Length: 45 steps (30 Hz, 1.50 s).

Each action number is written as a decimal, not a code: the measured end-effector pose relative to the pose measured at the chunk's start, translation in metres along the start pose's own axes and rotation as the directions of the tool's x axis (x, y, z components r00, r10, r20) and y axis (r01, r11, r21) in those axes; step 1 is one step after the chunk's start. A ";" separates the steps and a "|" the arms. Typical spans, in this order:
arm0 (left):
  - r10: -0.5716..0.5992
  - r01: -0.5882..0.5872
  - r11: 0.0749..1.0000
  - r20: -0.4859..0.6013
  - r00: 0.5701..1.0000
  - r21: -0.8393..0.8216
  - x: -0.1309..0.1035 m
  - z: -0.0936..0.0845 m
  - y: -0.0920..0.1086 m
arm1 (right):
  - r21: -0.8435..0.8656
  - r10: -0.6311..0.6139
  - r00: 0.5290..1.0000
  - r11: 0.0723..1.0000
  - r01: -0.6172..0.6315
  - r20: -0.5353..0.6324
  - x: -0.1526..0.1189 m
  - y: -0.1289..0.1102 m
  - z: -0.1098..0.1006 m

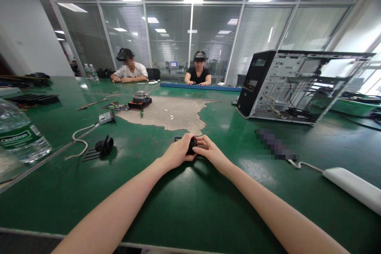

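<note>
Just above the green tabletop (pixel 184 190), at the middle of the view, my two hands meet around a small black part (pixel 191 147). My left hand (pixel 178 151) is wrapped round it, and a flat black bit sticks out behind that hand. Thumb and fingertips of my right hand (pixel 209 151) pinch the part from the right. Its kind is hard to tell, since my fingers cover most of it. To the left lies a black piece with a round end and long prongs (pixel 102 147).
An opened computer case (pixel 258 87) stands at the right, near a white power strip (pixel 351 186). A large water bottle (pixel 22 135) is at the left. Loose electronics (pixel 140 99) lie by a bare patch (pixel 178 115). Two people with headsets sit across the table.
</note>
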State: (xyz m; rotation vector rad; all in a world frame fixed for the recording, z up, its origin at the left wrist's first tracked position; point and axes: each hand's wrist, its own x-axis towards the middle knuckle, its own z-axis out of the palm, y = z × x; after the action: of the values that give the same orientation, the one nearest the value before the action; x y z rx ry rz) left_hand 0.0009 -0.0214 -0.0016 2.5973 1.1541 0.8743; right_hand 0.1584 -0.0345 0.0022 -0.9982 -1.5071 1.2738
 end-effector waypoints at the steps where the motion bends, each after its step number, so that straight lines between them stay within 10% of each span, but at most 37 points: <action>1: -0.004 0.004 1.000 0.001 1.000 -0.004 0.000 0.000 0.000 | 0.007 -0.002 1.000 1.000 0.002 -0.002 -0.001 -0.001 0.001; 45: -0.027 0.027 0.998 -0.004 1.000 0.053 0.001 0.001 -0.002 | 0.033 -0.011 1.000 0.999 0.011 -0.001 0.007 0.008 -0.004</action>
State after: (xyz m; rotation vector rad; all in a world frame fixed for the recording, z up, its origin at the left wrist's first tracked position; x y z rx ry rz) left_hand 0.0010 -0.0188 -0.0028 2.6169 1.2261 0.8538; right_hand 0.1602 -0.0254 -0.0048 -0.9682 -1.4842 1.2862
